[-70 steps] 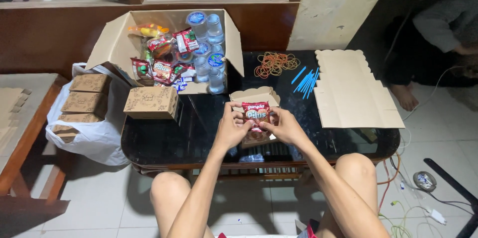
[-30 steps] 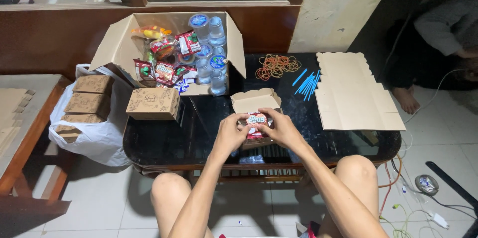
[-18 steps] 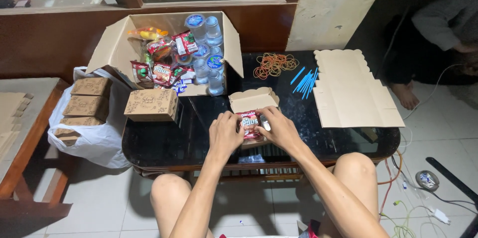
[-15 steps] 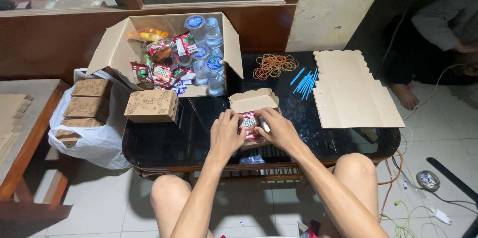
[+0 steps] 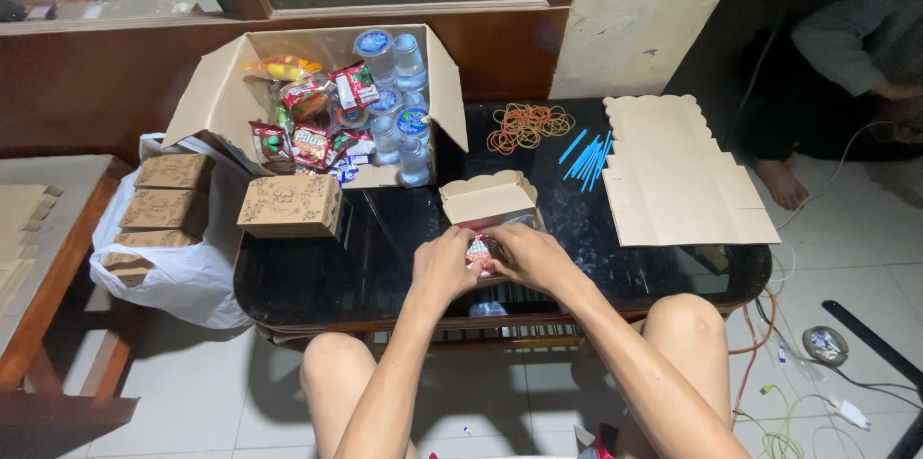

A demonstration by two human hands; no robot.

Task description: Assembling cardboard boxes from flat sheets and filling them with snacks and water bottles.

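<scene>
Where both hands (image 5: 486, 262) meet, snack packet (image 5: 478, 249) mostly hidden.

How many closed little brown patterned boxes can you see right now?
4. One closed box sits on the black table's left part; three more are stacked on the white bag left of it: top, middle, bottom. Others may be hidden.

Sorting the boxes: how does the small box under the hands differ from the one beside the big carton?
The box under the hands has its lid up; the closed box is shut. Both hands, left hand and right hand, press a snack packet into the first; nobody touches the second. Both are brown cardboard.
</scene>
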